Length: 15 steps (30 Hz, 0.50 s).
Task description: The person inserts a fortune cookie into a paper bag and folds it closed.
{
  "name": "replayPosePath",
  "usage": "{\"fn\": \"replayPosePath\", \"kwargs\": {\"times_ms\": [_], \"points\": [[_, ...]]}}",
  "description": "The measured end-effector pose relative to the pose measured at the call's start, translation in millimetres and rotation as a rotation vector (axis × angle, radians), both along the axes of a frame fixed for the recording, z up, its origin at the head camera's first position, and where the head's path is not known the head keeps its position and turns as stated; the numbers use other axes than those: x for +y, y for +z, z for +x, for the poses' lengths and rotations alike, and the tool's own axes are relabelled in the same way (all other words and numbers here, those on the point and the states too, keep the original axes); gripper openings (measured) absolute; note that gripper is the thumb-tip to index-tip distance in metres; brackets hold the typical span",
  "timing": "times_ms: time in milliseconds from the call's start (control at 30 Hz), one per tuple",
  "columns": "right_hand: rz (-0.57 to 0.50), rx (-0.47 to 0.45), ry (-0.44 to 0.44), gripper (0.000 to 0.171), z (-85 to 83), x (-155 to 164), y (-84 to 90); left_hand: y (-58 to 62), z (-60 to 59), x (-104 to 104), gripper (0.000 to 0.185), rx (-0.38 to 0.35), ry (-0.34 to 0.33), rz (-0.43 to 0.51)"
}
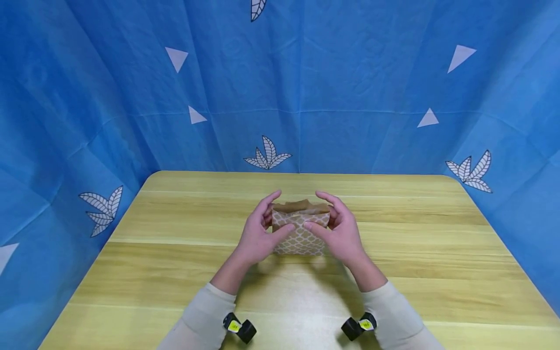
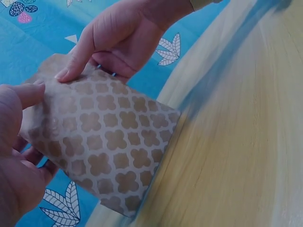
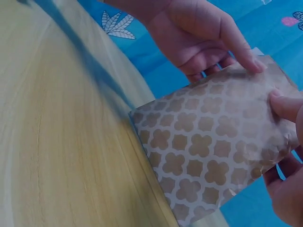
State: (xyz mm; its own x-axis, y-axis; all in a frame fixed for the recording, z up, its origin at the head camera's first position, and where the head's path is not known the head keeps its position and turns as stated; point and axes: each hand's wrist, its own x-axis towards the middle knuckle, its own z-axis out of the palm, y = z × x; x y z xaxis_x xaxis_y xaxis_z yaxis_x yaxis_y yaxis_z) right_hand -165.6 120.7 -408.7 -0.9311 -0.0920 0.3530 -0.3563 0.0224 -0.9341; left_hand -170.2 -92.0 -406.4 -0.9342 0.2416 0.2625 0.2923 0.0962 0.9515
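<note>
A brown paper bag (image 1: 299,238) with a white lattice pattern stands upright near the middle of the table, its top edge parted and its bottom edge at the tabletop. My left hand (image 1: 259,236) grips the bag's left side, thumb on the front face and fingers behind. On the opposite side my right hand (image 1: 343,233) holds it the same way, with the index finger raised off the paper. In the left wrist view the patterned front of the bag (image 2: 113,137) fills the middle, and both thumbs press near its top. The bag's inside is hidden.
The wooden table (image 1: 175,272) spreads around the bag, with rounded far corners. Behind and beside it hangs a blue curtain (image 1: 350,87) with white leaves and triangles. Each sleeve carries a small black wrist device (image 1: 239,328).
</note>
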Motion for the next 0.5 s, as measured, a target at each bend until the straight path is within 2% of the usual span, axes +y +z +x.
{"fn": "replayPosePath", "kwargs": {"times_ms": [133, 267, 400, 500], "points": [[0.013, -0.002, -0.014, 0.065, -2.7, 0.8, -6.4, -2.7, -0.8, 2.1, 0.075, 0.035, 0.035, 0.000], [0.018, -0.009, -0.017, 0.067, -1.8, 0.5, -5.1, -3.9, -0.9, 4.9, 0.072, 0.071, 0.060, -0.003], [0.039, 0.026, -0.025, 0.068, 3.4, -3.4, 6.2, -3.7, -1.1, 7.7, 0.070, 0.092, 0.087, -0.008], [0.068, 0.055, -0.035, 0.065, 9.9, -7.5, 18.7, 5.3, 3.7, 9.4, 0.068, 0.097, 0.089, 0.002]]}}
